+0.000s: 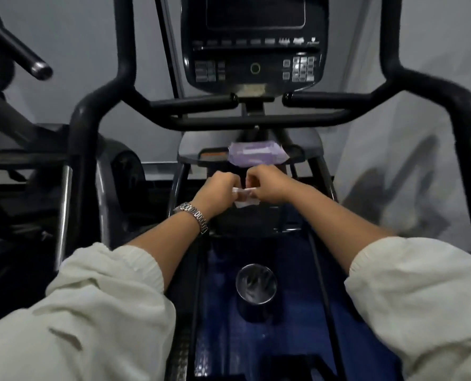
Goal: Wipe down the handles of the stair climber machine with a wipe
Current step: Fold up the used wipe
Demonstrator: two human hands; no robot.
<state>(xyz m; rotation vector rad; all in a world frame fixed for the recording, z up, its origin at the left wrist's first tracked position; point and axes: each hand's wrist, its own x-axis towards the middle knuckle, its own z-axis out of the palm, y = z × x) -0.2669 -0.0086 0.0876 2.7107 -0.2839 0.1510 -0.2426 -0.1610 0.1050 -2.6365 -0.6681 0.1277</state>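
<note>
Both hands are meeting in front of the machine's centre column, fingers curled in tight: the left hand (pixel 220 188) and the right hand (pixel 267 182) are each pinching one end of a small white wipe (pixel 244 198), which is stretching between them and hanging slightly below the knuckles. A metal watch (pixel 193 215) is sitting on the left wrist, and cream sleeves (pixel 105 303) are pushed up both forearms. Just beyond the hands, a purple wipe packet (pixel 255 153) is lying on the small tray (pixel 295 155) under the console (pixel 255 42). Neither hand is touching the black handles: the left handle (pixel 97 105) and right handle (pixel 448 94) are curving up well apart on either side, with the short inner grips (pixel 196 103) below the console. A shiny cylindrical cup (pixel 256 288) is standing on the blue surface (pixel 220 312) between the forearms.
</note>
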